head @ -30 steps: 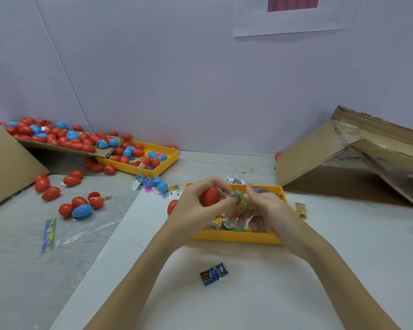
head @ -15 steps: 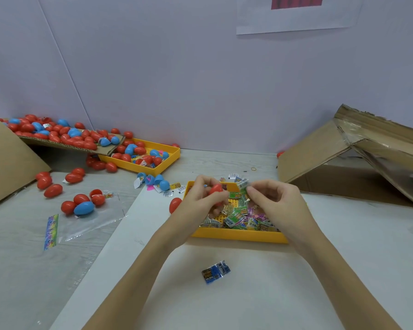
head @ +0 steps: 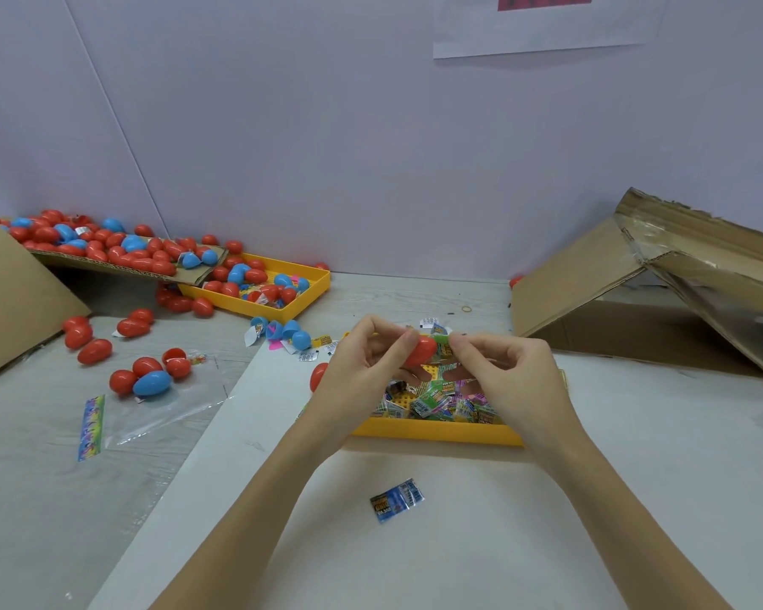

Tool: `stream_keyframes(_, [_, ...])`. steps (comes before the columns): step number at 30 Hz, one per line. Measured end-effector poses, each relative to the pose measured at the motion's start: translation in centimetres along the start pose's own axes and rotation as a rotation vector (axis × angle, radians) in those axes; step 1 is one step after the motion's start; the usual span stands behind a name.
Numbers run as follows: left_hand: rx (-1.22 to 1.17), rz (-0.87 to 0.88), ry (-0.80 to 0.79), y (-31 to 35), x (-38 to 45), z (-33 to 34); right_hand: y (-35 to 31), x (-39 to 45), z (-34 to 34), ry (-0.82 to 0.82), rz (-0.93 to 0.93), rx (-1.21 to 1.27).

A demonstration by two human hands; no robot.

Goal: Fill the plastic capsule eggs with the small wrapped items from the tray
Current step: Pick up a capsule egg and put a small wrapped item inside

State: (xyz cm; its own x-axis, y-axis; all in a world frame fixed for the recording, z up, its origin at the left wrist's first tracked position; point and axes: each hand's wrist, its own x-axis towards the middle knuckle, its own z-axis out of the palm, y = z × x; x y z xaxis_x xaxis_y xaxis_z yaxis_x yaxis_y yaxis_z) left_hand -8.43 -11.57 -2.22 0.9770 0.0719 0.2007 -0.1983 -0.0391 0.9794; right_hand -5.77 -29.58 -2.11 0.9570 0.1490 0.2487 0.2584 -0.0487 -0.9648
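Observation:
My left hand point(head: 366, 367) grips a red capsule egg point(head: 421, 352) above the yellow tray point(head: 437, 433). My right hand point(head: 509, 376) pinches a small green wrapped item point(head: 442, 343) at the egg's open end. Several wrapped items point(head: 432, 398) lie in the tray under my hands. Another red egg point(head: 318, 375) lies on the table left of the tray, partly hidden by my left wrist. A blue wrapped item point(head: 396, 499) lies on the white table in front of the tray.
A second yellow tray point(head: 313, 292) with red and blue eggs sits at the back left, beside a cardboard flap point(head: 120, 268) heaped with eggs. Loose eggs point(head: 150, 376) and a plastic bag point(head: 150, 411) lie at left. An open cardboard box point(head: 635, 292) stands at right.
Both hands have lifted from the tray's contents. The right hand has brought the green wrapped item up to the red egg held in the left hand.

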Motion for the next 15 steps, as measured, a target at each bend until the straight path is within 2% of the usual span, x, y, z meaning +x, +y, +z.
stream_keyframes(5, [0.042,0.011,0.041,-0.07,0.05,0.03,0.02,-0.16,0.19,-0.008,-0.009,-0.007])
stream_keyframes(9, [-0.01,0.052,0.067,-0.13,-0.12,0.21,0.3,-0.37,0.63,-0.031,-0.019,-0.029])
stream_keyframes(15, [0.011,0.03,-0.016,0.22,-0.3,0.06,0.07,-0.16,0.31,0.028,0.029,0.132])
